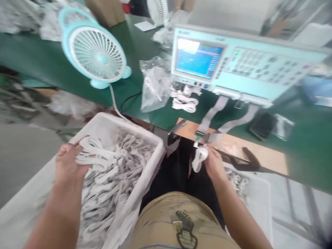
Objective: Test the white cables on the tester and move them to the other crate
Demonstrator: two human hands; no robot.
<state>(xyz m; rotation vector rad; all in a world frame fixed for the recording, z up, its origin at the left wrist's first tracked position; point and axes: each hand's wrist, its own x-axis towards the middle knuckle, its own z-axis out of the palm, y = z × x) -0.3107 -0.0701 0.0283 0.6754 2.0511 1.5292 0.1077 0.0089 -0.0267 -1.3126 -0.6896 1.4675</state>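
My left hand [67, 160] grips several coiled white cables [92, 152] over the left side of a white plastic bin [133, 128]. Many more coiled white cables [111, 195] fill that bin. At the table's front edge, my right hand [214, 162] has its fingers closed on a single coiled white cable [199, 159]. The cable's white plug end is against a small green connector board [198, 136]; whether it is fully seated I cannot tell. Grey ribbon cables [211, 114] run from the board area up to a light-blue test instrument [249, 65] with a lit screen.
On the green table [145, 119] stand a light-blue fan [97, 52], a clear plastic bag [155, 88] and several coiled cables [185, 100]. A clamp [176, 131] and a black bar [243, 160] sit at the edge. A second bin [259, 193] is low on the right.
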